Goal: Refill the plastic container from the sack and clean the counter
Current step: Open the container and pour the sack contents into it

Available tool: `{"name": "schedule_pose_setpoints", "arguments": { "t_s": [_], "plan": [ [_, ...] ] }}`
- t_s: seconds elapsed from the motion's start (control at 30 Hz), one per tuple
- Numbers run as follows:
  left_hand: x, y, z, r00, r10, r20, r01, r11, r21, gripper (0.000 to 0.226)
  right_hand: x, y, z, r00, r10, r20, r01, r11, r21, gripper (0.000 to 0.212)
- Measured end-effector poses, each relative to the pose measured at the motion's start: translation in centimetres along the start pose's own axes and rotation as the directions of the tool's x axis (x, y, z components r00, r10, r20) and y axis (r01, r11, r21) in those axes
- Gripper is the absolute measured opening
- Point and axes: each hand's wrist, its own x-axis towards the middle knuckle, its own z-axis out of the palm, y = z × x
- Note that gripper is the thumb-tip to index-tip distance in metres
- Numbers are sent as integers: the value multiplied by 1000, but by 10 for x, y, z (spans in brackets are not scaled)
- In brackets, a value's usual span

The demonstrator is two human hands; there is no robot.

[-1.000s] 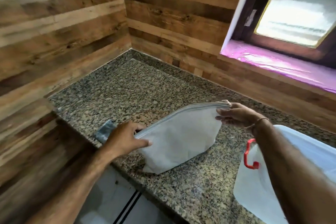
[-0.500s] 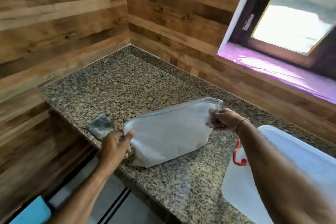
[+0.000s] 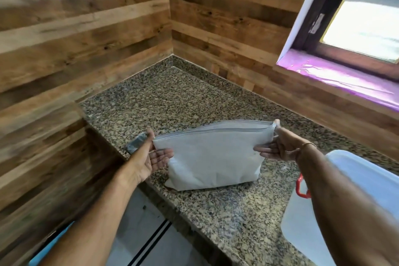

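Horizontal brown wooden plank walls (image 3: 86,28) met in a corner behind a speckled grey-and-tan granite counter (image 3: 172,103). High on the right sat a dark-framed window (image 3: 367,28) above a glossy purple sill (image 3: 334,77).

At the lower right a translucent white plastic container (image 3: 298,227) stood on the counter, partly hidden by the person's right forearm. A red plastic handle (image 3: 301,188) showed on its near left side.

The soft, rectangular white sack (image 3: 213,157) stood upright near the counter's front edge, left of the container and apart from it. Its bottom rested on the granite and its stitched top edge was stretched taut between the two hands.

The left hand (image 3: 151,157) gripped the sack's upper left corner, with the thumb up behind the corner and the fingers laid nearly straight against the sack's near face. The right hand (image 3: 278,147) gripped the upper right corner in the same way, thumb at the top seam and fingers along the front.

Just behind the left hand a small crumpled grey piece (image 3: 136,143), too blurred to identify, lay at the counter's left edge. A thin metal bangle (image 3: 307,144) circled the right wrist.
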Motion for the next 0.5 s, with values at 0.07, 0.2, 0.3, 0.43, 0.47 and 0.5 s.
{"name": "schedule_pose_setpoints", "arguments": {
  "t_s": [0.07,0.2,0.3,0.43,0.47,0.5],
  "plan": [
    [1,3,3,998,-67,6,67,998,-1,40,1,-1,5,1000,0,-30,-1,1000,-10,54],
    [6,1,-5,996,-57,70,55,998,35,23,10,-7,0,998,-44,-50,35,985,-169,40],
    [6,-8,-16,996,36,81,-41,997,66,33,3,-10,-1,994,-64,-86,39,964,-261,35],
    [0,-27,-29,991,40,130,-46,998,48,38,0,-7,2,993,-103,-65,76,941,-329,37],
    [-4,-30,-31,989,19,146,-28,998,58,38,1,-7,1,994,-98,-51,74,933,-353,39],
    [-5,-33,-33,985,10,170,-24,996,80,39,1,-7,1,994,-95,-46,71,924,-375,40]
  ]
}}
